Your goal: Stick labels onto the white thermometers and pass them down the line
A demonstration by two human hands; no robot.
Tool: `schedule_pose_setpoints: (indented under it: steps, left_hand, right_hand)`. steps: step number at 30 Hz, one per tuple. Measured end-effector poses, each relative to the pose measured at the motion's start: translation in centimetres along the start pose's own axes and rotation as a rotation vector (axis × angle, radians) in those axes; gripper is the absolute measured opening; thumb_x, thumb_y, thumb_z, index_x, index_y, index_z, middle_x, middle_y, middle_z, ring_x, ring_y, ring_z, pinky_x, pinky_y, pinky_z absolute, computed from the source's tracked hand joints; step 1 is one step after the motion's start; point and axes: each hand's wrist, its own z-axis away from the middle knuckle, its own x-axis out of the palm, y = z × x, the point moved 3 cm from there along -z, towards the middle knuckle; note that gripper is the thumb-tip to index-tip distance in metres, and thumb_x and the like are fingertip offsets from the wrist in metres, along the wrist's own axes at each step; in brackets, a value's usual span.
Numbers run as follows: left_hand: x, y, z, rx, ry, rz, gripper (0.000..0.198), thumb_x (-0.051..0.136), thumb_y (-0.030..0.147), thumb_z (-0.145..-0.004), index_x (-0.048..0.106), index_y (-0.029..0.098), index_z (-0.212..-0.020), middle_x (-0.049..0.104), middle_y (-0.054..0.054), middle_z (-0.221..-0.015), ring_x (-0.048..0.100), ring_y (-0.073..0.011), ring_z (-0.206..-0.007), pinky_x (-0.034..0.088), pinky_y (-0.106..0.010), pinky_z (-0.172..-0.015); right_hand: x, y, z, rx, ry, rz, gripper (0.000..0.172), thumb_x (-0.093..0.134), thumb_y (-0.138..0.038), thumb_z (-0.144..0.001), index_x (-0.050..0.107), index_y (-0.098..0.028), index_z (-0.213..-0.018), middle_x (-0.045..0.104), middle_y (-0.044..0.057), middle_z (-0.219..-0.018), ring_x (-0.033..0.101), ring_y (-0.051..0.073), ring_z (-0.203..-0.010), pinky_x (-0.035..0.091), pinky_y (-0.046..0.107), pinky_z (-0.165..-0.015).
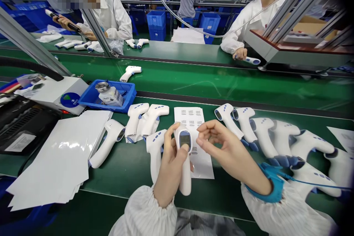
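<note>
My left hand (173, 166) is wrapped round a white infrared thermometer (186, 186), held upright with its small grey screen towards me. The thumb presses just below the screen. Close to its right side, my right hand (221, 142) has thumb and fingertips drawn together in a pinch; anything between them is too small to make out. A blue wrist strap (267, 188) with a cord circles my right wrist. Beneath both hands lies a sheet of printed labels (203, 167). Another thermometer (155, 151) rests just left of my left hand.
Several thermometers (262, 134) lie to the right, and more (135, 120) to the left. A blue tray (127, 90) holds a bottle. White paper sheets (61, 162) are stacked left. Beyond runs a green conveyor belt (193, 81); co-workers sit across it, one hand (240, 53) holding a thermometer.
</note>
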Motion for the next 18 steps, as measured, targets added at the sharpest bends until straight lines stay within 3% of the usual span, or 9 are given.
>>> schedule_pose_setpoints:
  steps: [2, 4, 8, 10, 12, 14, 15, 18]
  left_hand:
    - [0.3, 0.4, 0.3, 0.015, -0.06, 0.012, 0.055, 0.059, 0.034, -0.085, 0.036, 0.036, -0.135, 0.056, -0.002, -0.099, 0.053, -0.0096, -0.059, 0.051, -0.024, -0.054]
    - [0.6, 0.6, 0.6, 0.047, -0.06, -0.036, 0.062, 0.062, 0.024, -0.079, 0.037, 0.035, -0.135, 0.057, -0.002, -0.101, 0.051, -0.0096, -0.057, 0.049, -0.023, -0.05]
    - [0.7, 0.6, 1.1, 0.068, 0.012, -0.192, 0.072, 0.057, 0.013, -0.075, 0.033, 0.036, -0.139, 0.055, -0.005, -0.115, 0.054, -0.0124, -0.058, 0.049, -0.026, -0.046]
    - [0.7, 0.5, 1.1, 0.104, 0.015, -0.228, 0.07, 0.055, 0.013, -0.076, 0.034, 0.033, -0.139, 0.055, -0.006, -0.117, 0.062, -0.0203, -0.078, 0.055, -0.031, -0.061]
    - [0.6, 0.5, 1.1, 0.163, 0.018, -0.244, 0.067, 0.056, 0.012, -0.076, 0.037, 0.03, -0.137, 0.055, -0.007, -0.118, 0.06, -0.0266, -0.102, 0.056, -0.037, -0.08]
    - [0.6, 0.3, 0.8, 0.207, 0.023, -0.243, 0.068, 0.056, 0.009, -0.074, 0.037, 0.029, -0.136, 0.053, -0.007, -0.12, 0.055, -0.028, -0.113, 0.053, -0.041, -0.089]
    - [0.6, 0.2, 0.6, 0.219, 0.019, -0.232, 0.07, 0.056, 0.007, -0.072, 0.037, 0.028, -0.135, 0.053, -0.006, -0.12, 0.055, -0.0277, -0.113, 0.052, -0.041, -0.09]
    - [0.6, -0.2, 0.0, 0.192, -0.025, -0.141, 0.082, 0.061, 0.004, -0.065, 0.031, 0.029, -0.138, 0.053, -0.006, -0.117, 0.06, -0.0251, -0.102, 0.054, -0.038, -0.084]
  right_hand:
    - [0.1, -0.6, -0.2, -0.152, 0.04, 0.065, 0.03, 0.068, -0.029, -0.082, 0.054, -0.025, -0.109, 0.061, 0.006, -0.111, 0.059, 0.022, -0.104, 0.05, 0.036, -0.088]
    - [0.6, -1.2, -0.6, -0.279, 0.012, 0.074, 0.039, 0.073, -0.025, -0.077, 0.055, -0.027, -0.112, 0.058, 0.006, -0.12, 0.053, 0.024, -0.117, 0.045, 0.04, -0.098]
    - [1.2, -1.7, -1.3, -0.371, 0.035, -0.004, 0.013, 0.067, -0.021, -0.084, 0.063, -0.025, -0.096, 0.066, 0.003, -0.101, 0.061, 0.021, -0.101, 0.049, 0.037, -0.089]
    - [1.3, -1.7, -1.5, -0.378, 0.089, -0.021, 0.004, 0.062, -0.021, -0.089, 0.064, -0.024, -0.089, 0.067, 0.003, -0.095, 0.062, 0.02, -0.095, 0.05, 0.036, -0.085]
    - [1.4, -1.5, -1.4, -0.369, 0.123, -0.029, 0.007, 0.059, -0.021, -0.091, 0.064, -0.023, -0.087, 0.067, 0.003, -0.093, 0.063, 0.019, -0.094, 0.05, 0.035, -0.084]
    - [1.8, -1.1, -1.3, -0.322, 0.114, -0.05, 0.003, 0.059, -0.023, -0.09, 0.062, -0.024, -0.091, 0.066, 0.004, -0.097, 0.062, 0.02, -0.097, 0.05, 0.037, -0.087]
    - [2.0, -0.9, -1.2, -0.282, 0.087, -0.065, 0.008, 0.06, -0.023, -0.089, 0.061, -0.024, -0.096, 0.064, 0.004, -0.103, 0.06, 0.021, -0.102, 0.049, 0.038, -0.091]
    - [2.6, 0.0, -0.5, -0.107, -0.03, -0.134, 0.042, 0.065, -0.023, -0.082, 0.05, -0.027, -0.122, 0.051, 0.007, -0.129, 0.049, 0.023, -0.123, 0.041, 0.043, -0.105]
